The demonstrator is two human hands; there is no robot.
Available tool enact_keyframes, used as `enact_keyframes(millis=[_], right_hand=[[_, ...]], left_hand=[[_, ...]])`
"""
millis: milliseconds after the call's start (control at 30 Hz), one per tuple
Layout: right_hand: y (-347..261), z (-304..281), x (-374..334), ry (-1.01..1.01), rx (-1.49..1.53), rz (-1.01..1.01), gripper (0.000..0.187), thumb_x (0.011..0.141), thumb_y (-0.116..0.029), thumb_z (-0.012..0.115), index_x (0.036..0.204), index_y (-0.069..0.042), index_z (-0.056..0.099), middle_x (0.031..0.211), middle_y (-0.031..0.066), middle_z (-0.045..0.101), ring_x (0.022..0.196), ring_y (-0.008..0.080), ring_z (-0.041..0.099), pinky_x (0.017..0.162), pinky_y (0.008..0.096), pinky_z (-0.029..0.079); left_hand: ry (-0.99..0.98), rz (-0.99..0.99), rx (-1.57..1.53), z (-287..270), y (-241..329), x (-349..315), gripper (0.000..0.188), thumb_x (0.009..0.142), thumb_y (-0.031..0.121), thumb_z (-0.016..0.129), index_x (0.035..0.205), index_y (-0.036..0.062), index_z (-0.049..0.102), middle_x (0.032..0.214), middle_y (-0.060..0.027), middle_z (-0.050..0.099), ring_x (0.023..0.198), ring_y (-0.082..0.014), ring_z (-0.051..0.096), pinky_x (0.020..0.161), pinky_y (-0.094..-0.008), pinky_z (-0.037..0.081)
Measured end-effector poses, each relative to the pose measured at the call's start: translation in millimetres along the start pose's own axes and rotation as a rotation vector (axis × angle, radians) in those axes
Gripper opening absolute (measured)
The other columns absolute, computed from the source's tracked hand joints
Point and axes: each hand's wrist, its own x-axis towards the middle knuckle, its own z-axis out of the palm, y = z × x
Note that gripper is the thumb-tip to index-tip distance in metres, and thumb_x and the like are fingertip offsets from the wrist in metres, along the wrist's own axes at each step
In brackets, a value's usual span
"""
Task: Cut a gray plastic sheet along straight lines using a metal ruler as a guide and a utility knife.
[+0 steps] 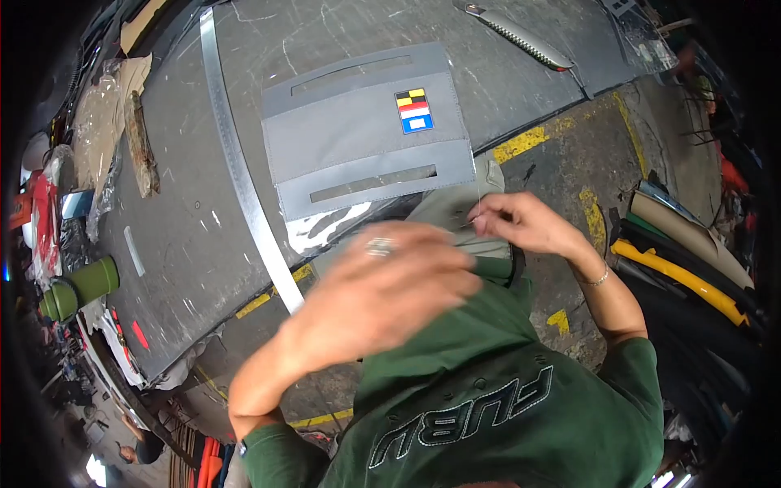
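A grey fabric panel point(333, 134) lies at the near edge of the worktable, with stitched edges, two long slots and a colourful flag-like patch point(415, 111). Clear plastic point(325, 229) shows under its near side. In front of the panel, my left hand point(382, 285) is smeared by motion, a ring on one finger; whether it holds anything is hidden. My right hand point(525, 224) is closed in a pinch just off the panel's near right corner. A fine pale thread point(480, 193) appears to run from that corner to its fingertips.
A long metal ruler point(232, 150) lies left of the panel. Beyond it are a rough wooden stick point(141, 146) and brown paper point(114, 114). A green cylindrical container point(81, 289) lies at the left edge. A checkered-edged grey tool point(521, 39) rests far right; rolled materials point(679, 276) stand right.
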Motion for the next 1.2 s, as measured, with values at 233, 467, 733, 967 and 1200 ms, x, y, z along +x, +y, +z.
enact_keyframes(millis=[233, 467, 733, 967, 1200], right_hand=[[-26.0, -8.2, 4.7, 0.316, 0.456, -0.09, 0.04, 0.116, -0.031, 0.052, 0.131, 0.003, 0.067, 0.104, 0.0138, 0.077, 0.089, 0.0179, 0.075, 0.08, 0.0318, 0.062], [-40.0, -13.5, 20.3, 0.368, 0.591, -0.031, 0.048, 0.118, -0.039, 0.046, 0.126, 0.004, 0.066, 0.102, 0.0174, 0.077, 0.082, 0.0221, 0.077, 0.071, 0.0321, 0.063], [-45.7, -3.8, 17.9, 0.399, 0.551, -0.06, 0.026, 0.107, -0.013, 0.07, 0.126, 0.004, 0.065, 0.1, 0.0101, 0.077, 0.081, 0.0172, 0.077, 0.07, 0.0286, 0.062], [-78.2, 0.7, 35.4, 0.535, 0.504, -0.175, 0.035, 0.1, 0.0, 0.073, 0.132, 0.007, 0.059, 0.1, 0.0102, 0.074, 0.078, 0.0148, 0.075, 0.066, 0.0261, 0.06], [-93.4, -23.1, 65.7, 0.542, 0.315, -0.098, 0.028, 0.101, -0.002, 0.073, 0.126, 0.007, 0.063, 0.098, 0.0085, 0.073, 0.071, 0.0101, 0.072, 0.058, 0.0237, 0.057]], left_hand=[[0.528, -0.393, 0.429, -40.0, -30.8, -90.6, 0.018, 0.091, 0.005, 0.082, 0.108, 0.0018, 0.079, 0.117, -0.0131, 0.077, 0.124, -0.037, 0.069, 0.107, -0.0469, 0.053], [0.557, -0.493, 0.536, -30.8, -45.3, -130.9, 0.02, 0.09, 0.007, 0.083, 0.11, 0.002, 0.079, 0.122, -0.0132, 0.075, 0.128, -0.037, 0.067, 0.109, -0.0473, 0.051], [0.569, -0.461, 0.465, -28.6, -65.0, -123.5, 0.025, 0.09, 0.012, 0.084, 0.112, 0.0018, 0.079, 0.123, -0.0136, 0.075, 0.129, -0.0372, 0.067, 0.109, -0.0472, 0.05], [0.549, -0.363, 0.364, -33.0, -54.9, -106.6, 0.062, 0.072, 0.038, 0.097, 0.119, 0.0021, 0.076, 0.119, -0.014, 0.074, 0.119, -0.0374, 0.066, 0.106, -0.0501, 0.049], [0.607, -0.781, 0.279, -14.4, -15.2, -146.3, 0.03, 0.091, 0.012, 0.088, 0.117, 0.0014, 0.076, 0.059, 0.0006, 0.053, 0.054, -0.0053, 0.046, 0.055, -0.0236, 0.041]])
